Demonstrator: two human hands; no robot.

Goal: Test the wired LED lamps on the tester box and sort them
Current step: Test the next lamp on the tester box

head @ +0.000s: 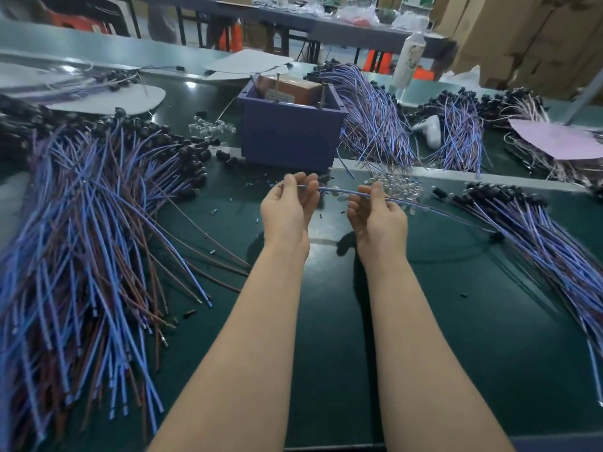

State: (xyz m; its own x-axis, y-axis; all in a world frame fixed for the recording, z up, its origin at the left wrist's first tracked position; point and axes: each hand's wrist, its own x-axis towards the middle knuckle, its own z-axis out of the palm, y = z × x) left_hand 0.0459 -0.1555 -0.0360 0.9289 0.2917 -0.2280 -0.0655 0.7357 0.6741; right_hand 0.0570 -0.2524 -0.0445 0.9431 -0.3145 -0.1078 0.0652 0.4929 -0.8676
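Two hands are holding one wired LED lamp (336, 191) just in front of the tester box (290, 132), above the bench (456, 321). Your left hand (288, 210) is pinching the blue lead's free end in its fingers (290, 182); your right hand (377, 216) is gripping it mid-length. You're stretching it taut, likely to aim the tip at the box contacts. Long axis is running left-right, slightly downhill; the dark lamp head (496, 236) is pointing right, trailing by the right-hand lamp pile (538, 230).

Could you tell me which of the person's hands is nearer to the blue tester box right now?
Left. The left hand is just in front of the blue tester box, below its front wall. The right hand sits farther off, toward its right corner. Both pinch one wire.
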